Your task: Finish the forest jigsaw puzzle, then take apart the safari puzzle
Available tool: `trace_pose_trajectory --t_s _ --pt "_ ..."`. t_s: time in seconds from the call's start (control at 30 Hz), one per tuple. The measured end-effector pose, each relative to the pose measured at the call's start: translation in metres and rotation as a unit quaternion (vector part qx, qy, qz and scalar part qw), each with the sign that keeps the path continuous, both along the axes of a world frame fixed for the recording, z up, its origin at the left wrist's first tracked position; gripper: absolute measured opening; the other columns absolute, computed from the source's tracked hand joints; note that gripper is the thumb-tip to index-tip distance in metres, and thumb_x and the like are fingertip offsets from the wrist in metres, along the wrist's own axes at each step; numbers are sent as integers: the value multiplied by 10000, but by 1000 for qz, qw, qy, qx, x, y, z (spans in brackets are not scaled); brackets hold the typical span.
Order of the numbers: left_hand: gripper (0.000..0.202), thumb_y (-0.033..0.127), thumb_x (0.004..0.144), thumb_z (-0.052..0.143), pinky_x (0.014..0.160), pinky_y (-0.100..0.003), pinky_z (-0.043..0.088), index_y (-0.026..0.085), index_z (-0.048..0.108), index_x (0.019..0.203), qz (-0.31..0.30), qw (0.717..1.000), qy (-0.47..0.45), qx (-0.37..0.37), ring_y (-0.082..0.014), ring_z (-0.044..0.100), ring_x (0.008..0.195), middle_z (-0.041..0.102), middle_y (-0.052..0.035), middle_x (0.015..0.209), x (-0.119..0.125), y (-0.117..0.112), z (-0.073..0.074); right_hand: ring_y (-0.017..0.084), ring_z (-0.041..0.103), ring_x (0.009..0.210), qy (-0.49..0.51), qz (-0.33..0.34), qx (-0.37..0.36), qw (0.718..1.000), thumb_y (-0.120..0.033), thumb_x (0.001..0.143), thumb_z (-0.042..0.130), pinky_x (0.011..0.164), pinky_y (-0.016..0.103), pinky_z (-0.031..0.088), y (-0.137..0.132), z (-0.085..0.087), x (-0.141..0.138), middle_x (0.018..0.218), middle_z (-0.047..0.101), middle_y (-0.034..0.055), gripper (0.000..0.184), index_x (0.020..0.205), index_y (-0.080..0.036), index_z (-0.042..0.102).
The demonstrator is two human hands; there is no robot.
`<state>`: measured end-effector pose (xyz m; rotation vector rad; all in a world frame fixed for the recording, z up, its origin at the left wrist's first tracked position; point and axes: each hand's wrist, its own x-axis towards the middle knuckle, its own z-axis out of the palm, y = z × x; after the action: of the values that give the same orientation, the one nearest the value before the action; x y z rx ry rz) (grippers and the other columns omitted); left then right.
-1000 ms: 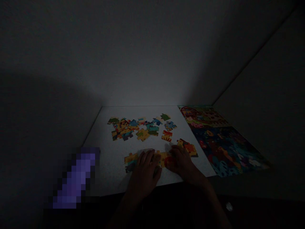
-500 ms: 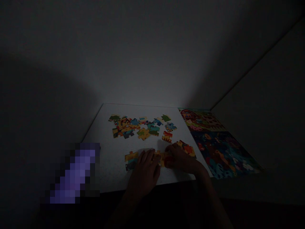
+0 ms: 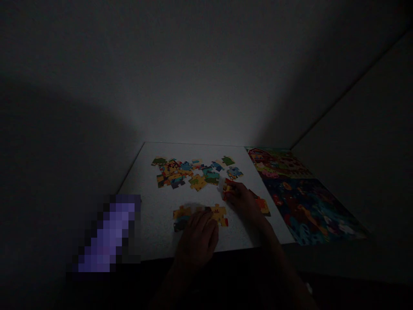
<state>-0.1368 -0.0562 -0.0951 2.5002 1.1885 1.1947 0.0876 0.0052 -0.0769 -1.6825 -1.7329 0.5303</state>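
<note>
The scene is very dark. On a white table [image 3: 151,224], my left hand [image 3: 198,239] lies flat with its fingers spread on a short row of joined yellow puzzle pieces [image 3: 200,214] near the front edge. My right hand [image 3: 243,200] has reached further back, its fingertips closed on a red and yellow puzzle piece [image 3: 226,186]. A small joined cluster [image 3: 263,206] lies just right of that hand. A heap of loose colourful pieces [image 3: 193,172] is spread across the far part of the table.
Two finished picture boards lie along the table's right side: a farm scene [image 3: 275,162] at the back and a dark blue one [image 3: 312,211] in front. A blurred purple patch [image 3: 108,234] sits at the table's left front corner. Walls close in behind and right.
My right hand has left the joined row and moved back and slightly right to the red and yellow piece. My left hand has stayed on the row.
</note>
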Motion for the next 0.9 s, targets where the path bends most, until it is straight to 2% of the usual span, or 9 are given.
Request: trace_pose_trajectory --t_s 0.1,0.17,0.3,0.4,0.47,0.53,0.7,0.9 --pt "203 168 944 461 810 -346 562 196 656 897 2 999 -38 25 -191 665 860 720 -58 909 -8 -3 7 284 618 1076 -92 -6 52 994 -297 864 615 926 466 504 17 -8 -1 1140 676 125 331 1176 -192 647" --pt "193 155 943 460 787 -321 553 190 646 903 -1 998 -58 31 -178 662 837 718 -55 882 -15 -6 8 304 603 1105 -140 -5 58 988 -273 891 594 952 494 483 21 -12 1 1173 669 144 311 1180 -181 662" --pt "191 179 945 479 922 -381 525 179 649 1034 8 999 -4 33 -216 662 1017 728 -88 1078 -29 -18 0 327 579 1156 -184 -26 99 978 -256 923 567 950 525 465 9 -12 -4 1248 642 156 273 1163 -192 683" --pt "342 335 938 548 1038 -451 469 174 606 1234 -1 995 98 28 -271 597 1206 663 -116 1294 -37 -26 -9 293 576 1169 -173 41 144 974 -240 956 515 978 508 455 -13 -6 -16 1234 654 127 258 1156 -224 678" --pt "467 431 917 582 1072 -463 446 171 572 1305 -14 989 147 30 -285 568 1253 621 -125 1362 -40 -28 -12 266 594 1141 -148 119 137 972 -258 964 519 975 476 474 -27 -2 -25 1192 672 110 255 1170 -232 667" --pt "472 445 918 581 1087 -459 431 177 575 1306 -12 987 158 31 -280 564 1259 614 -121 1373 -41 -28 -14 259 598 1134 -130 161 114 972 -292 959 553 967 460 486 -38 -1 -32 1196 673 105 259 1186 -229 660" --pt "346 339 975 484 1107 -413 399 197 610 1264 -25 990 134 40 -228 576 1228 657 -83 1315 -37 -28 -16 281 561 1187 -129 168 53 976 -344 901 663 1015 474 439 -45 0 -35 1241 654 103 309 1191 -238 677" --pt "362 335 1005 414 1122 -435 374 183 615 1265 -32 994 93 47 -240 560 1251 656 -106 1310 -35 -30 -27 286 529 1223 -132 192 22 972 -351 926 632 1032 485 406 -43 6 -33 1267 629 109 329 1240 -263 676"
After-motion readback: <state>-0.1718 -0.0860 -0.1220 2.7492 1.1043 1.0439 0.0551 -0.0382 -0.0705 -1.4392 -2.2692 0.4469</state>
